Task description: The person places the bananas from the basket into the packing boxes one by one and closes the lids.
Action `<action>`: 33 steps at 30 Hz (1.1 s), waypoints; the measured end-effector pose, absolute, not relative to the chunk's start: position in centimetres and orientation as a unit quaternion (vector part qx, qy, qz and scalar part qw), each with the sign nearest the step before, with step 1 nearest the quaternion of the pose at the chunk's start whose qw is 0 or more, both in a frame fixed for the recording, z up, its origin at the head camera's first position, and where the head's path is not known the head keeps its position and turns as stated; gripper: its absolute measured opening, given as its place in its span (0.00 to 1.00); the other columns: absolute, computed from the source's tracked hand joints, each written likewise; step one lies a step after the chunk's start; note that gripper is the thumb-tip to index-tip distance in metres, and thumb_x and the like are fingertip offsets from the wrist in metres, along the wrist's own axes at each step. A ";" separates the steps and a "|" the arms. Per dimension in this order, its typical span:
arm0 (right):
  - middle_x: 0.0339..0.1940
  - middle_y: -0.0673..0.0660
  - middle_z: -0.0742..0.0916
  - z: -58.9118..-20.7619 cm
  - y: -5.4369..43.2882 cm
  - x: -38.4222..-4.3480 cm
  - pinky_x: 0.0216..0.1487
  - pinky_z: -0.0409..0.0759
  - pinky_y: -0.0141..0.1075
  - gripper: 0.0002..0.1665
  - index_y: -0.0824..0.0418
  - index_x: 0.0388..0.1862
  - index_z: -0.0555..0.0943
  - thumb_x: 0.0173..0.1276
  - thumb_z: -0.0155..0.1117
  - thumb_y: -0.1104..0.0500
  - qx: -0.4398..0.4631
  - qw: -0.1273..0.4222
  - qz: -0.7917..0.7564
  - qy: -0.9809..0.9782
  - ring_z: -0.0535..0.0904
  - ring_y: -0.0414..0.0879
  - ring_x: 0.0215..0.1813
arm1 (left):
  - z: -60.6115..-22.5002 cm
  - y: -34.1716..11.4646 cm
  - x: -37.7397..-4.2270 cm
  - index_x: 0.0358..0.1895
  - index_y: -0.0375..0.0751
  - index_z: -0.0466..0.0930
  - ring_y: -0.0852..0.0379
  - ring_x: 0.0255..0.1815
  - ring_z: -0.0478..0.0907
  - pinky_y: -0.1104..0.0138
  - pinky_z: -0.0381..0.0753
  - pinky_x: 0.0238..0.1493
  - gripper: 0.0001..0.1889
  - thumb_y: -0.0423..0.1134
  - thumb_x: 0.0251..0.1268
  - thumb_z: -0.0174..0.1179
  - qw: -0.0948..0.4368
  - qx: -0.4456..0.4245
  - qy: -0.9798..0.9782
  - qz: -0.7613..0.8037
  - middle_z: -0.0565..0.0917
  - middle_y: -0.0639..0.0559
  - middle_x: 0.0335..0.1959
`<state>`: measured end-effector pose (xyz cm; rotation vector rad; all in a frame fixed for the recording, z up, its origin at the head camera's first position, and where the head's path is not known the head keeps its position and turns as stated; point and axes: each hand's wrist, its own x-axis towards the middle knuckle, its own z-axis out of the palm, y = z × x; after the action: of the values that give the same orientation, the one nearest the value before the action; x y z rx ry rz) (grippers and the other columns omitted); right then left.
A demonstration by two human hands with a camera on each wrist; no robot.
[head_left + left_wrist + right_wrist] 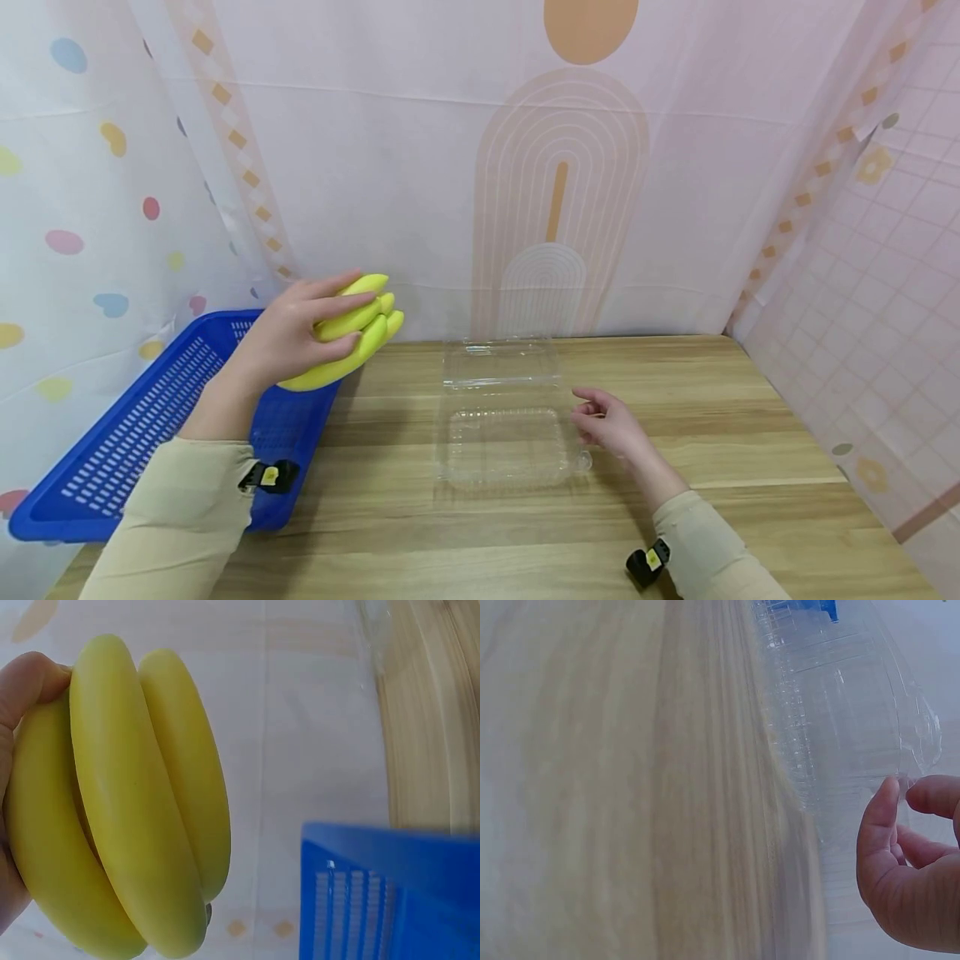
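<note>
My left hand (296, 329) grips a bunch of yellow bananas (124, 802), fingers over the top and thumb along the side. The bunch hangs in the air beside the right rim of the blue basket (315, 425), overlapping it in the head view. On the table lies a clear plastic clamshell box (506, 446), its lid (498, 362) folded back toward the wall. At the box's right edge is my right hand (611, 425). In the right wrist view its thumb and forefinger pinch the thin plastic rim, tips nearly meeting.
The wood-grain table (720, 417) runs back to a patterned cloth wall (390, 192). Another cloth (885, 292) hangs along the right side. The slotted basket stands at the left, angled along the left cloth.
</note>
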<state>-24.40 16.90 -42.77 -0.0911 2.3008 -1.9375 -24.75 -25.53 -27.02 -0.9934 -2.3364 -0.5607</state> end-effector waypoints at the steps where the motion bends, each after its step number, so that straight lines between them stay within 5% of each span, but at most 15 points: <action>1: 0.38 0.56 0.77 -42.7 16.9 -24.4 0.30 0.80 0.30 0.29 0.78 0.69 0.65 0.70 0.58 0.72 -0.031 0.067 -0.643 0.762 0.74 0.41 0.32 | -27.0 -25.2 -24.8 0.58 0.37 0.82 0.34 0.59 0.71 0.44 0.75 0.50 0.27 0.29 0.50 0.72 0.269 -0.373 -0.863 -0.207 0.74 0.37 0.67; 15: 0.38 0.56 0.77 -42.6 16.6 -24.2 0.30 0.80 0.30 0.30 0.78 0.69 0.64 0.70 0.59 0.71 -0.032 0.070 -0.649 0.757 0.74 0.41 0.32 | -27.8 -20.9 -25.4 0.54 0.37 0.85 0.36 0.50 0.76 0.46 0.74 0.48 0.24 0.31 0.47 0.71 0.304 -0.456 -0.814 -0.192 0.77 0.33 0.61; 33: 0.38 0.56 0.77 -42.8 16.4 -24.3 0.31 0.80 0.30 0.29 0.78 0.69 0.64 0.71 0.57 0.72 -0.032 0.067 -0.652 0.755 0.74 0.41 0.32 | -31.1 -15.4 -25.4 0.56 0.42 0.85 0.40 0.55 0.75 0.50 0.79 0.50 0.23 0.36 0.53 0.71 0.250 -0.462 -0.827 -0.202 0.76 0.38 0.65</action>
<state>-24.26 16.35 -42.82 -0.0973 2.2751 -1.9640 -25.37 -15.39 -31.12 -1.2584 -2.2506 -0.5497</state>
